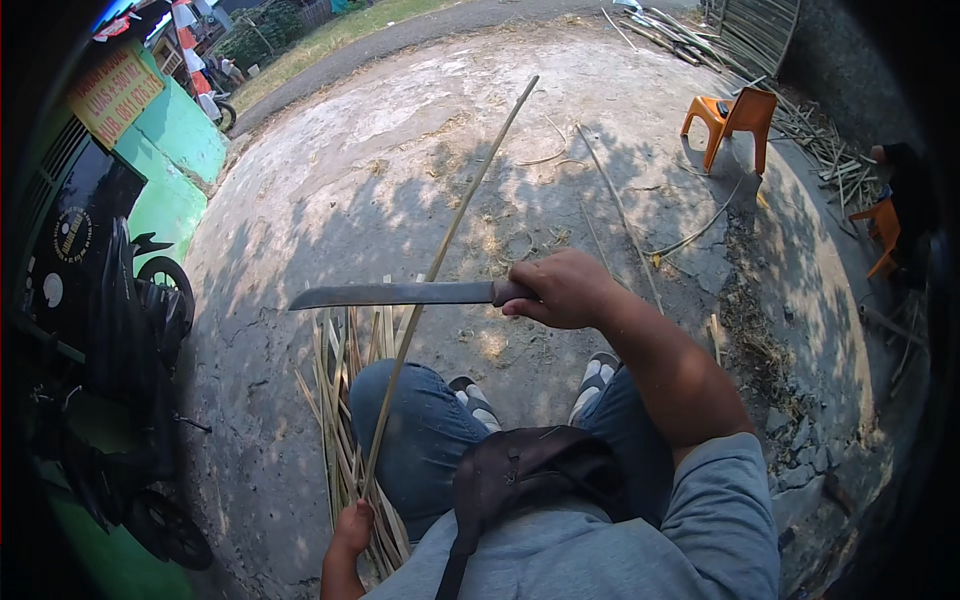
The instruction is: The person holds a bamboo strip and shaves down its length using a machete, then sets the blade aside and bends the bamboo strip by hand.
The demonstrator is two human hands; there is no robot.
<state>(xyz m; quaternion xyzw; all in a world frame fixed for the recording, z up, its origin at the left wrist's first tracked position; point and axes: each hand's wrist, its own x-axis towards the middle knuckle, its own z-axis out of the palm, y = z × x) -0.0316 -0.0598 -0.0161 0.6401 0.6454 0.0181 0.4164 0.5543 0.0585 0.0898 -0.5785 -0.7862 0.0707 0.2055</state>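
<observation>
My right hand [560,290] is wrapped round the dark handle of a machete [400,295], its long blade pointing left across the view. The blade crosses a long thin bamboo strip [455,225]; whether they touch I cannot tell. At the strip's lower end my left hand [352,525] grips it low beside my left thigh. From there the strip slants up and away to the right, past the blade. Next to my left leg, a bundle of split bamboo strips [335,400] lies on the ground, partly hidden by my knee.
An orange plastic chair [740,125] stands at the far right, before a pile of bamboo pieces [830,155]. Several loose strips [615,200] lie ahead on the cracked concrete. A motorcycle [110,400] is parked at the left by a green wall [170,190]. Someone in dark clothing [908,210] is at the right edge.
</observation>
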